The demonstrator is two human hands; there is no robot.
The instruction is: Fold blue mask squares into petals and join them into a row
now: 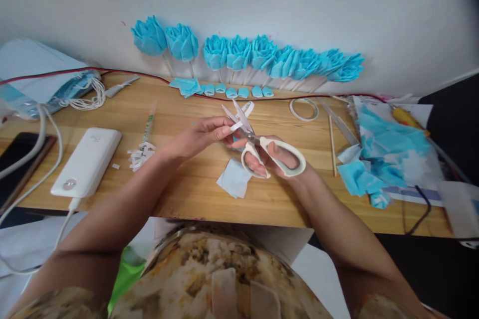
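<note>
My right hand grips a pair of scissors, its fingers through the cream handles and the blades spread apart. In my left hand a narrow white strip is pinched between thumb and fingers, close against the blades. Behind the blades shows a pale piece with green print; whether it joins the strip I cannot tell. Below the hands a light blue square of fabric lies on the wooden table. A bit of blue is partly hidden beneath my fingers.
Several blue fabric flowers on sticks lean against the wall, with small blue pieces before them. A tape roll, blue scraps and a glue gun lie right. Left are a white power bank, a phone and white snippets.
</note>
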